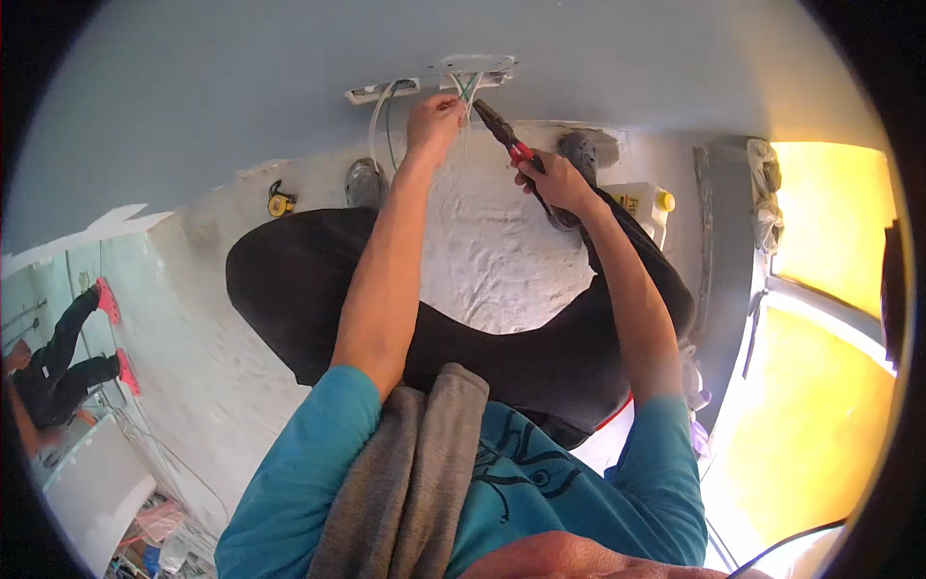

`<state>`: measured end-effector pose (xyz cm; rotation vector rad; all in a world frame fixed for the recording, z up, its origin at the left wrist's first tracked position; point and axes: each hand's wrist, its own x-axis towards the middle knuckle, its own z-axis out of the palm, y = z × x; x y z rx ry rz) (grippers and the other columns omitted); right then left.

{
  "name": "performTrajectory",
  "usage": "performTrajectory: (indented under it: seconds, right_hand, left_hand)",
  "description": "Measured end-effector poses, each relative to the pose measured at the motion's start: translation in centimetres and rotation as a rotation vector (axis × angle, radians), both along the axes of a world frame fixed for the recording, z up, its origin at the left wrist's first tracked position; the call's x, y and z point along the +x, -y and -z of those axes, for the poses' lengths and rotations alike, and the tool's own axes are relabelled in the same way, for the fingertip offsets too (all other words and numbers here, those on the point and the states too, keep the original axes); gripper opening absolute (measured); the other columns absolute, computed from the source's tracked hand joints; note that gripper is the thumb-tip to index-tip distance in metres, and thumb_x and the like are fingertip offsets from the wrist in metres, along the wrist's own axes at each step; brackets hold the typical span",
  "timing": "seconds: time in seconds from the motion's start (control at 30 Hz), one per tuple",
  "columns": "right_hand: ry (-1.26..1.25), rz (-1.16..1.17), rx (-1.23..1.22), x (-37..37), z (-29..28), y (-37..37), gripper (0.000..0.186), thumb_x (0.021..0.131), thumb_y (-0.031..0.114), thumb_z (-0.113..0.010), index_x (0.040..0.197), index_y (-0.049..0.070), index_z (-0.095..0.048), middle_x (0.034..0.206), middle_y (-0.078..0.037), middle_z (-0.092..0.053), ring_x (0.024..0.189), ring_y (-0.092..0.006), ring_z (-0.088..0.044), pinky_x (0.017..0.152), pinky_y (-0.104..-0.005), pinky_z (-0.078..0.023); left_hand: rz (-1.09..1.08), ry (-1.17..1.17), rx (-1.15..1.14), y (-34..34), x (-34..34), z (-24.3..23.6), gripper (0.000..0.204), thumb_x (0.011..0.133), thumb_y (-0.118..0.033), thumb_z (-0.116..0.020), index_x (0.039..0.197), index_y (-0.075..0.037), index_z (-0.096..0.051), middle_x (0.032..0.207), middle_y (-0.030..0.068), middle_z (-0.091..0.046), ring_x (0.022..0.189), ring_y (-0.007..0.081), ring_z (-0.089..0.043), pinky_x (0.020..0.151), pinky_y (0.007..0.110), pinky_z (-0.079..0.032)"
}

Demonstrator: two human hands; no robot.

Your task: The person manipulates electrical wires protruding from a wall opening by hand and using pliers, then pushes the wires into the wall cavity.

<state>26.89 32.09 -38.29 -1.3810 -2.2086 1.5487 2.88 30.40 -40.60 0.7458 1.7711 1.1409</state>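
Note:
My left hand (434, 127) is closed in a pinch on thin electrical wires (469, 95) that come out of the right wall box (494, 75). My right hand (558, 183) grips a pair of pliers (505, 133) with red and black handles. The jaws point up and left, just beside the wires and below the box. Whether they touch a wire I cannot tell. To the left, a second wall box (382, 91) has white and green wires (376, 124) hanging down in a loop behind my left hand.
A yellow tape measure (281, 201) lies on the covered floor at left. A white jug (652, 207) with a yellow cap stands right of my right foot. Another person (68, 372) in pink shoes is at far left, near a white panel (96, 492). Bright yellow panes (830, 232) are at right.

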Motion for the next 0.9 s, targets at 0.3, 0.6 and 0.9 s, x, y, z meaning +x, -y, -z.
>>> performTrajectory:
  seconds: [0.3, 0.6, 0.9]
  right_hand:
    - [0.063, -0.073, 0.058, -1.9, 2.5, -2.4, 0.032, 0.102, 0.029, -0.056, 0.12, 0.002, -0.061, 0.086, -0.006, -0.071, 0.073, -0.0157, -0.065, 0.068, -0.0336, -0.052]
    - [-0.047, -0.103, 0.112, -3.8, 5.3, -4.5, 0.037, 0.101, 0.029, -0.059, 0.128, 0.004, -0.059, 0.091, -0.011, -0.072, 0.082, -0.0255, -0.068, 0.078, -0.038, -0.051]
    - [-0.053, -0.079, 0.189, -5.0, 7.0, -5.2, 0.037, 0.099, 0.031, -0.063, 0.126, 0.007, -0.061, 0.093, -0.019, -0.07, 0.091, -0.0329, -0.068, 0.082, -0.0425, -0.05]
  left_hand:
    - [0.029, -0.075, 0.087, 0.1, -1.4, 0.2, 0.022, 0.091, -0.026, -0.071, 0.097, -0.005, -0.074, 0.069, -0.0031, -0.062, 0.063, 0.006, -0.053, 0.057, 0.026, -0.04]
    - [0.045, 0.015, 0.101, 0.0, -1.6, 1.2, 0.022, 0.09, -0.025, -0.073, 0.096, -0.004, -0.074, 0.068, -0.0029, -0.06, 0.061, 0.0056, -0.051, 0.056, 0.025, -0.04]
    - [0.087, -0.002, 0.138, 0.1, -2.3, 1.7, 0.022, 0.091, -0.025, -0.073, 0.098, -0.004, -0.074, 0.067, -0.0032, -0.059, 0.061, 0.0061, -0.052, 0.056, 0.025, -0.04]
